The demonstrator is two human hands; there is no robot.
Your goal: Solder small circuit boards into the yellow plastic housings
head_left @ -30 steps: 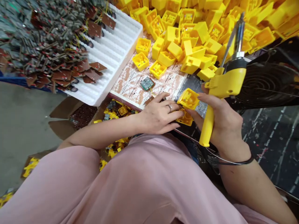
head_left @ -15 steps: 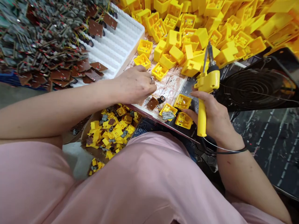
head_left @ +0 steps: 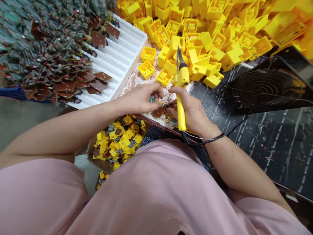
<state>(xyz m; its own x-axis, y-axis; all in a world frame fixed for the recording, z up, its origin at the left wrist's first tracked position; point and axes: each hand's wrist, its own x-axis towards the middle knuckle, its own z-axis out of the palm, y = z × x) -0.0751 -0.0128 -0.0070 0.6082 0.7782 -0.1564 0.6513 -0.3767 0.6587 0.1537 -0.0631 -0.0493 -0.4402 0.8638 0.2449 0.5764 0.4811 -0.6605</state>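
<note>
My right hand [head_left: 193,111], gripping the yellow tool [head_left: 181,119], has swung left toward my left hand [head_left: 138,99], which pinches the green board [head_left: 152,98] near frame centre, so both now flank its yellow wires [head_left: 160,102].

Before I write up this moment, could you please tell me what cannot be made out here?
In the head view:
Green circuit board: mostly hidden by the left hand holding it.
Whether the right hand touches the yellow wires: too small to tell.
What lies beneath that hand: hidden by it and the yellow tool.
Heap of yellow cases: cut off by the top edge.
</note>
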